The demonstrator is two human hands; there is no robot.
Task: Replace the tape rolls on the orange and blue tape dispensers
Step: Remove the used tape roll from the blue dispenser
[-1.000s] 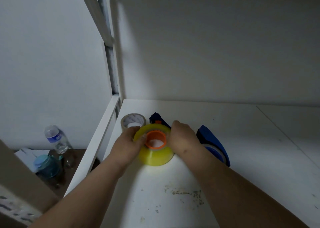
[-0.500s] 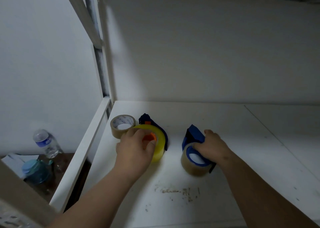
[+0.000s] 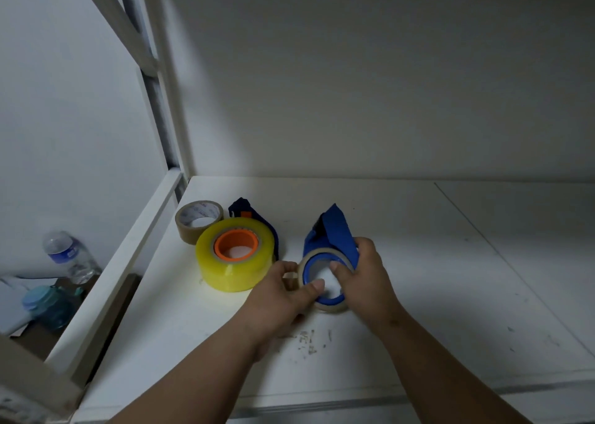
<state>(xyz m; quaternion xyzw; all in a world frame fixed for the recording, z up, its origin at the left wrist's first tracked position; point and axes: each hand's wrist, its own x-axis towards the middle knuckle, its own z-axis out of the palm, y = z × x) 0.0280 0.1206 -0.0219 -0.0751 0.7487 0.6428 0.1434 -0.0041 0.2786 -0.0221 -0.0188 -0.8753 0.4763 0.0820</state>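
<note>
White worktop: yellow tape roll lies flat at left on orange dispenser hub, core axis vertical. Blue dispenser at centre, nose pointing away and up, w/ tan roll on its hub. Right hand closed on blue dispenser; left hand pinches tan roll's rim; spare brown roll far left.

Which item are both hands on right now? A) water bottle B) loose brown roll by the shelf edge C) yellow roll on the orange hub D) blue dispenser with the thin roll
D: the left hand and right hand both grip the blue dispenser; the yellow roll sits untouched.
</note>
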